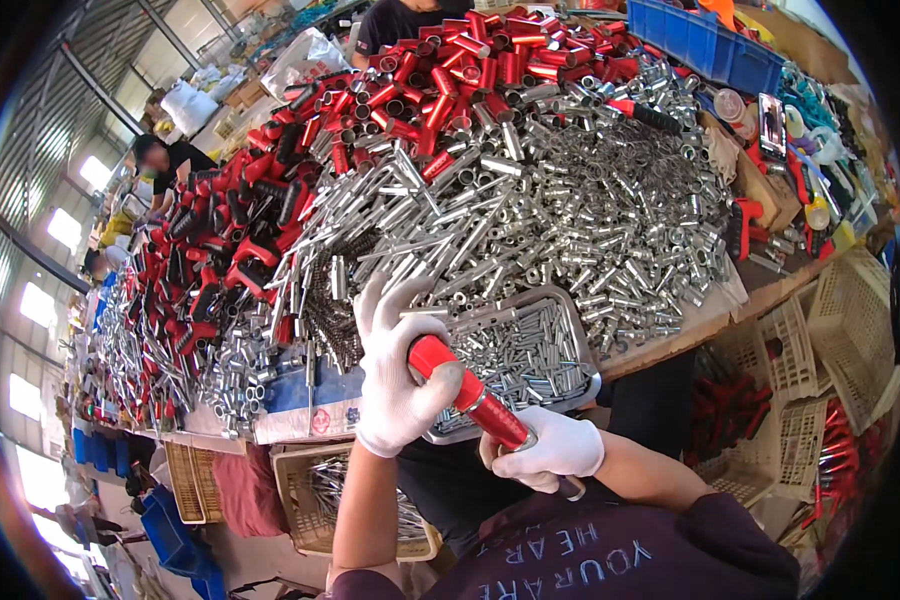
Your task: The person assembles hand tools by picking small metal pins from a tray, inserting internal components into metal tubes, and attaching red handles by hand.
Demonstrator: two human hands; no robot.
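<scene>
Head view: shows a red tubular tool (496, 417) held aslant in front of the torso, near the front edge of the surface (670, 343). Left grip (395, 370), white-gloved: closed about the upper end, with the thumb across it and some fingers extended upward. Right grip (550, 448), likewise gloved: wrapped around the lower part beside a silver collar (529, 440), with a dark tip (571, 488) emerging beneath. Shows also, just beyond the tool, a grey tray (573, 315) of short silver pins (530, 355); farther back, heaped silver metal parts (600, 205), red cylindrical sleeves (440, 110) and, leftward, red-and-black handles (210, 225); at upper right, a blue bin (705, 50).
</scene>
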